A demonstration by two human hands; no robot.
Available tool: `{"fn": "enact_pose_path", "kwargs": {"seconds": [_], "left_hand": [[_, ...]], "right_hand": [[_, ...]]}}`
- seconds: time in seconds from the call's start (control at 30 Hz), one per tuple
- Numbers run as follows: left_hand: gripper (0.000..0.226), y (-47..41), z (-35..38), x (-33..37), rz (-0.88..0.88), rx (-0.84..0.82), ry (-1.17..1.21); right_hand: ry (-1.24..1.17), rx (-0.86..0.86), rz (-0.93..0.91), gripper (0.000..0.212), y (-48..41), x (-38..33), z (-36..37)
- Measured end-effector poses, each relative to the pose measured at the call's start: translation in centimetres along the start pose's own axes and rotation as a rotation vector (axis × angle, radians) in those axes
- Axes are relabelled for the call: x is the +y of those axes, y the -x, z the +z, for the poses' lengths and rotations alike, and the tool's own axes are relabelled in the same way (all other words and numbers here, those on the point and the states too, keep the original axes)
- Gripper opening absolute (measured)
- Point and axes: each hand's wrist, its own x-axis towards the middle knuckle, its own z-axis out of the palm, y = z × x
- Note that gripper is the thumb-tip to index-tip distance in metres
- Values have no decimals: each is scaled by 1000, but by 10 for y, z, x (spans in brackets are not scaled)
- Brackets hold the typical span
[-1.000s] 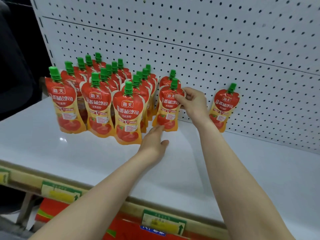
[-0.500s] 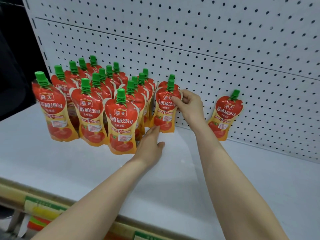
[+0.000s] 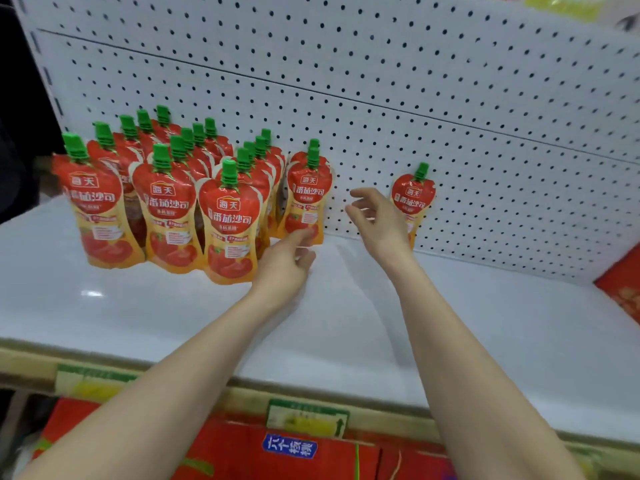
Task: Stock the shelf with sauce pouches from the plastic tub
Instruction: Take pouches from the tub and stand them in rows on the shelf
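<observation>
Several red and yellow sauce pouches with green caps [image 3: 168,206] stand in rows on the white shelf [image 3: 346,323], at its left. The rightmost of them [image 3: 306,195] stands upright near the pegboard. My left hand [image 3: 287,261] is at its base, fingertips touching the lower edge, not gripping. My right hand [image 3: 375,220] hovers open just right of that pouch, holding nothing. A single pouch [image 3: 414,197] leans on the pegboard further right, partly hidden by my right hand. The plastic tub is not in view.
A white pegboard back wall [image 3: 450,98] rises behind the shelf. Price tags [image 3: 306,419] sit on the shelf's front rail, with red packages [image 3: 277,455] below. A red item [image 3: 620,285] shows at the right edge.
My right hand let go of the rightmost pouch's top and drew away to the right, fingers spread. My left hand stayed at the pouch's base. The view shifted slightly.
</observation>
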Motion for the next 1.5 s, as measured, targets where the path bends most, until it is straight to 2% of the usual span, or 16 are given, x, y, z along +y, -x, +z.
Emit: {"fn": "enact_pose_path", "kwargs": {"seconds": [0.17,0.3,0.43,0.57,0.77,0.9,1.03,1.17,1.27,1.37,1.5], "left_hand": [[34,57,-18,26,138,-11,127],[30,134,-18,38,217,-95,270],[27,220,2,35,214,-220,387],[29,295,42,11,127,-378,393],[33,386,112,-37,-54,-664,239],[42,433,172,-63,-136,-830,120],[46,469,247,-85,-240,-911,-18],[50,488,335,-104,-278,-991,-173],[53,494,399,-122,-214,-997,-286],[57,498,455,-147,-187,-1005,-387],[63,497,513,-190,-153,-987,-512]], "right_hand": [[204,79,-12,23,107,-7,-39],[275,170,18,25,220,-10,-61],[308,286,110,23,345,-7,-78],[315,299,316,20,468,21,-84],[243,230,737,20,606,88,-75],[223,119,996,31,657,149,-67],[222,-79,1189,43,676,229,-75],[295,-208,1267,50,674,332,-89],[336,-302,1376,42,668,402,-92],[321,-348,1386,37,674,457,-77],[221,-342,1415,68,692,495,-52]]}}
